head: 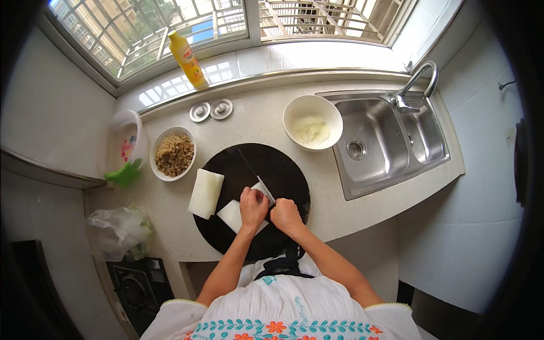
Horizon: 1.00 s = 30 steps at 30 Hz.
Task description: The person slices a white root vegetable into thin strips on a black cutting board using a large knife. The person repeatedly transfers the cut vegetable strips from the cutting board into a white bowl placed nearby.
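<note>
My right hand (pixel 286 216) grips the handle of a kitchen knife (pixel 266 190), whose blade is seen almost edge-on and points away to the upper left. Bent fingers of my left hand (pixel 254 209) hold a small pale vegetable piece (pixel 257 186) against the blade's left side. Both hands are over a round black cutting board (pixel 278 163). Under my left wrist lies a flat white vegetable slab (pixel 233 216), partly covered by the hand. A thicker pale greenish block (pixel 206 193) rests across the board's left edge. The knife's cutting edge is hidden.
A white bowl (pixel 313 143) of pale slices stands by the steel double sink (pixel 374 127). On the left are a bowl of brown crumbly food (pixel 174 154), a plastic basin (pixel 135 127), a green cloth (pixel 124 173) and a plastic bag (pixel 121 231). Behind stand two metal drain plugs (pixel 221 109) and a yellow bottle (pixel 187 61).
</note>
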Tool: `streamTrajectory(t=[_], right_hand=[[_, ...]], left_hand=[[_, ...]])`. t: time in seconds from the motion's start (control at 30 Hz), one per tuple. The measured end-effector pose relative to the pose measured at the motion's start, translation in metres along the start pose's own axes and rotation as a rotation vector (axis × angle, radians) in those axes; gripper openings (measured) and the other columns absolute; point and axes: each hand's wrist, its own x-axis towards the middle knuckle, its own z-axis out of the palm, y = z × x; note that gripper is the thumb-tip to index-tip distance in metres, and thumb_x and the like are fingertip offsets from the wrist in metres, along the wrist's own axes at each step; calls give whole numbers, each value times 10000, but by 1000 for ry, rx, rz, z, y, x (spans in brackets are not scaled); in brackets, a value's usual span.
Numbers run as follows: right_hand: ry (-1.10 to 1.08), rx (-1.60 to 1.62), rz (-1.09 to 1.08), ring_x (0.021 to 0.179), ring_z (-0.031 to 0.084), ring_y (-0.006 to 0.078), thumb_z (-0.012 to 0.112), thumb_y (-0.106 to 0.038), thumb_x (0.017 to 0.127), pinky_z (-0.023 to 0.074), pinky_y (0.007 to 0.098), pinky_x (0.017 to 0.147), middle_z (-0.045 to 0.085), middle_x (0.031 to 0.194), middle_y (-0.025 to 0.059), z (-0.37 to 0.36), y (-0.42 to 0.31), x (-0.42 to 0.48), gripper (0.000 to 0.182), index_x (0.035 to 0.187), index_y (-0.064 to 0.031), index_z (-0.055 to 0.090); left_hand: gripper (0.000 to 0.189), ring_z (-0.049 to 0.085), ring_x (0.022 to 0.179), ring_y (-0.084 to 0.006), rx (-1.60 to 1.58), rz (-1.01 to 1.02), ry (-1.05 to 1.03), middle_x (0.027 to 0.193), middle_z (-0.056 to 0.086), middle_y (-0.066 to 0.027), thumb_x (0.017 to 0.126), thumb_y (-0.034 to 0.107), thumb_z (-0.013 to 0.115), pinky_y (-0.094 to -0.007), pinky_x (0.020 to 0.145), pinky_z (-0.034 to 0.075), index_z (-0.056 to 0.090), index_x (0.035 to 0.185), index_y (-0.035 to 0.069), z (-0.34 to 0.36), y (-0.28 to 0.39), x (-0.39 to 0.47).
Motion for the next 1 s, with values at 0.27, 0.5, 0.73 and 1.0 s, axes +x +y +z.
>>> streamTrajectory(t=[0.27, 0.5, 0.73, 1.0], right_hand=[[9, 64, -152, 635, 551, 388, 495, -59, 652, 459, 413, 615, 529, 629, 269, -14, 9, -5, 149, 669, 75, 558], [-6, 47, -137, 635, 549, 396, 498, -52, 661, 459, 420, 610, 529, 628, 271, -19, 5, -28, 143, 654, 78, 556], [-14, 34, -95, 636, 546, 404, 494, -41, 657, 458, 430, 605, 527, 635, 278, -11, 6, -23, 132, 628, 75, 548], [-23, 4, -42, 651, 545, 405, 489, -30, 636, 452, 432, 620, 527, 634, 276, 1, 4, -6, 126, 641, 78, 553]], left_hand=[[118, 467, 760, -284, 35, 8, 15, 735, 457, -111, 644, 116, 560, -370, 661, 392, 504, 624, 14, 2, -2, 2], [122, 466, 759, -282, 57, 8, 20, 739, 455, -109, 648, 121, 564, -367, 663, 391, 507, 626, 15, 2, 1, 1], [126, 464, 752, -283, 49, 20, 47, 732, 452, -109, 646, 118, 577, -370, 653, 388, 505, 625, 17, 2, 1, -2], [116, 469, 711, -284, 14, 51, 75, 710, 453, -112, 651, 95, 571, -365, 624, 386, 508, 634, -1, 3, 0, -2]])
